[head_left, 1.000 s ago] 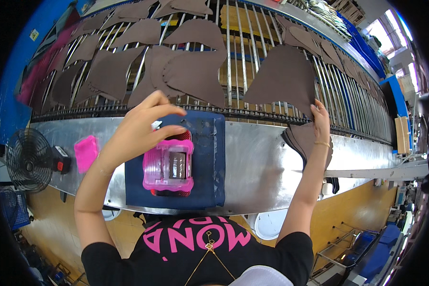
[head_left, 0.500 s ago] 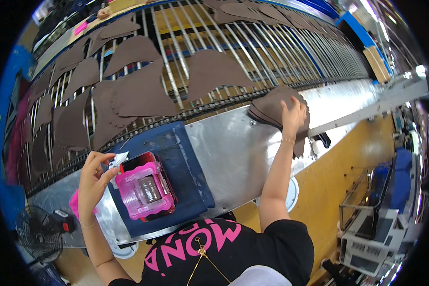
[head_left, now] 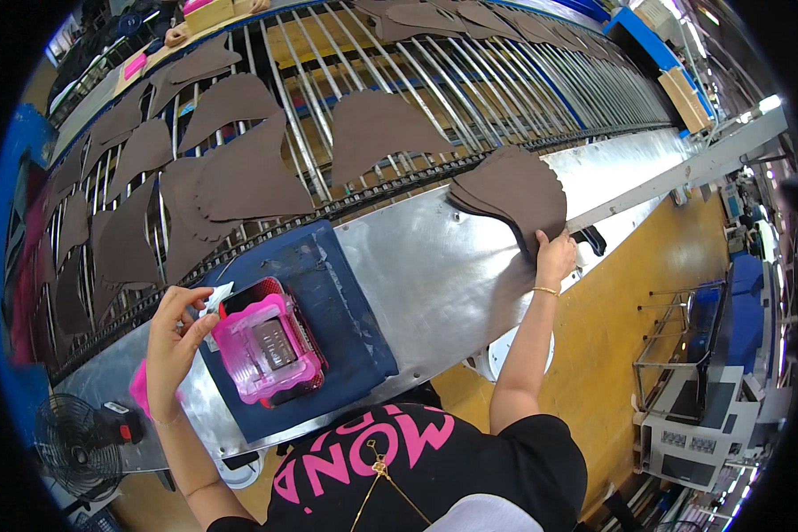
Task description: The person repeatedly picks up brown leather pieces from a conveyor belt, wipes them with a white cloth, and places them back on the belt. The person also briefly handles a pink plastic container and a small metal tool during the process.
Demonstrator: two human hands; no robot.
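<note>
My left hand (head_left: 179, 337) is beside a pink and red plastic basket (head_left: 270, 350), its thumb and forefinger closed on a small white scrap (head_left: 215, 301) that looks like cloth or paper. A dark block lies in the basket's pink tray part. My right hand (head_left: 556, 257) is at the near right edge of a fanned stack of brown, curved cut pieces (head_left: 514, 191). Its fingers grip the lowest part of that edge, partly hidden by the pieces. The stack rests on a metal table (head_left: 417, 293) against the roller rack.
More brown pieces (head_left: 257, 173) lie spread over the metal bar conveyor (head_left: 399, 89). Under the basket is a dark blue mat (head_left: 346, 310). A pale metal beam (head_left: 674, 173) slants over the table's right side. A black fan (head_left: 78, 434) stands at left. Another person's hand (head_left: 176, 36) shows at far left.
My right hand has gone from the top of the brown stack to its near edge. The piece that hung low at the right now lies up with the others. My left hand keeps its pinch.
</note>
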